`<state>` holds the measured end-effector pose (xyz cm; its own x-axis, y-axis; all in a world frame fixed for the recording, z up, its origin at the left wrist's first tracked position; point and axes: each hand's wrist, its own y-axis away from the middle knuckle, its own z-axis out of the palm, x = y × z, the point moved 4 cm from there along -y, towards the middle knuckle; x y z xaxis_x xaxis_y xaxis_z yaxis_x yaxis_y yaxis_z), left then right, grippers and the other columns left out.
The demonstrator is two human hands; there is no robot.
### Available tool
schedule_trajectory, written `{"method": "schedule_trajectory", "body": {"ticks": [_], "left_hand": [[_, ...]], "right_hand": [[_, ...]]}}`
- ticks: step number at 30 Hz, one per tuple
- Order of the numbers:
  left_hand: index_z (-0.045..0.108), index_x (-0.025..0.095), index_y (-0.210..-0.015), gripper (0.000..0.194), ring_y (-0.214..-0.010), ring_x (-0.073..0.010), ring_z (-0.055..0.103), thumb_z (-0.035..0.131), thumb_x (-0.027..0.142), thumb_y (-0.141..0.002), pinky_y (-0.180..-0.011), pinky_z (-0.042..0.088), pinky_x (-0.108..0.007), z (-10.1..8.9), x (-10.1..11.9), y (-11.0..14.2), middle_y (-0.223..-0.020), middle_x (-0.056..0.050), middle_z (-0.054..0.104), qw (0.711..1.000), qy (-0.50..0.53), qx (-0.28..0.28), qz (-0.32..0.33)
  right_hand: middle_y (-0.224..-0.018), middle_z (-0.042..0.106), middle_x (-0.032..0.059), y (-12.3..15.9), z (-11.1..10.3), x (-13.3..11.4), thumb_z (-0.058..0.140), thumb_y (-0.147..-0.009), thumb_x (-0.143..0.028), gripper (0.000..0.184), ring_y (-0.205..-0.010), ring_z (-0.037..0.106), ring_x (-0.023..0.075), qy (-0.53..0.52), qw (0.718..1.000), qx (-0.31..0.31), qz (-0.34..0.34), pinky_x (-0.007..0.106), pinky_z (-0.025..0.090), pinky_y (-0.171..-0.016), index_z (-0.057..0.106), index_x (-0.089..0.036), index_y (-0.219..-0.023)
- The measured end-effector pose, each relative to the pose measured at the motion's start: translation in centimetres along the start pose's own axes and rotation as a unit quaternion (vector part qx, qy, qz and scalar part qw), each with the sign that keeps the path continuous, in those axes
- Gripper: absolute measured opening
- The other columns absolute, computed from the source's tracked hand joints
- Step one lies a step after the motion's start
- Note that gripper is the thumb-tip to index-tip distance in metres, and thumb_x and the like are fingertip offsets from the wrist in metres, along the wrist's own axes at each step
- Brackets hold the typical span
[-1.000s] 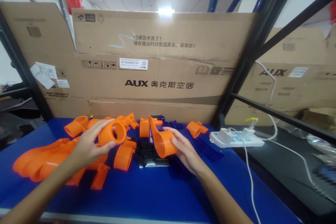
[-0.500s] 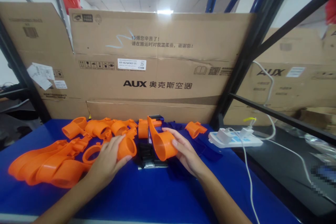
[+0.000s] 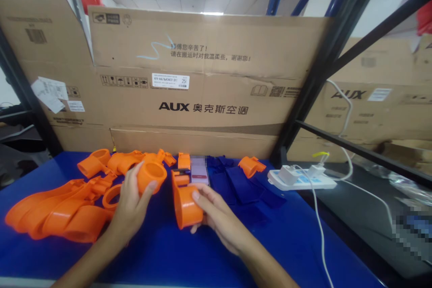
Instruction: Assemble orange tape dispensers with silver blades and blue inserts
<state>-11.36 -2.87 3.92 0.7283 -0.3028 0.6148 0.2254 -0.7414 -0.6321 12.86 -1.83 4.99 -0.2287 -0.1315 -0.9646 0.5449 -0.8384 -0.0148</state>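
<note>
My left hand is closed round an orange plastic tube-shaped part and holds it just above the blue table. Close beside it, my right hand grips a second orange part with a round open end, low over the table near its middle. A pile of several more orange parts lies to the left of my left hand. Behind the held parts a phone with a lit screen lies on the table.
Dark blue plastic pieces and another orange part lie right of the phone. A white power strip with plugged chargers and a cable sits at the right. Large cardboard boxes stand behind the table, with black shelf posts at the right.
My right hand has brought its orange part down and towards me, uncovering the phone. My left hand has let go of one part and picked up a tube-shaped one, lifting it slightly.
</note>
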Motion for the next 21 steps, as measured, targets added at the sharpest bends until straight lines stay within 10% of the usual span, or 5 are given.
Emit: {"method": "schedule_trajectory", "body": {"ticks": [9,21], "left_hand": [[0.04,0.026,-0.154,0.062,-0.14,-0.0351,0.046,0.055,0.049,-0.099,-0.122,0.032,-0.059,-4.4,0.9,-1.4,-0.146,-0.013,0.052,0.993,0.035,0.103,0.054],[0.039,0.027,-0.155,0.063,-0.14,-0.034,0.046,0.06,0.044,-0.097,-0.12,0.033,-0.057,-4.7,0.7,-0.5,-0.147,-0.014,0.051,0.995,0.028,0.075,0.066]], "right_hand": [[-0.133,0.058,0.007,-1.7,5.8,4.1,0.079,-0.085,-0.054,0.057,-0.108,0.069,0.0235,-0.091,0.993,0.028,0.063,0.039,0.061,-0.085,0.055,-0.03,-0.131],[-0.156,0.051,0.0086,-1.4,5.6,4.2,0.071,-0.092,-0.044,0.067,-0.144,0.048,0.0249,-0.028,0.998,0.056,0.029,0.048,0.038,-0.117,0.037,-0.033,-0.149]]}}
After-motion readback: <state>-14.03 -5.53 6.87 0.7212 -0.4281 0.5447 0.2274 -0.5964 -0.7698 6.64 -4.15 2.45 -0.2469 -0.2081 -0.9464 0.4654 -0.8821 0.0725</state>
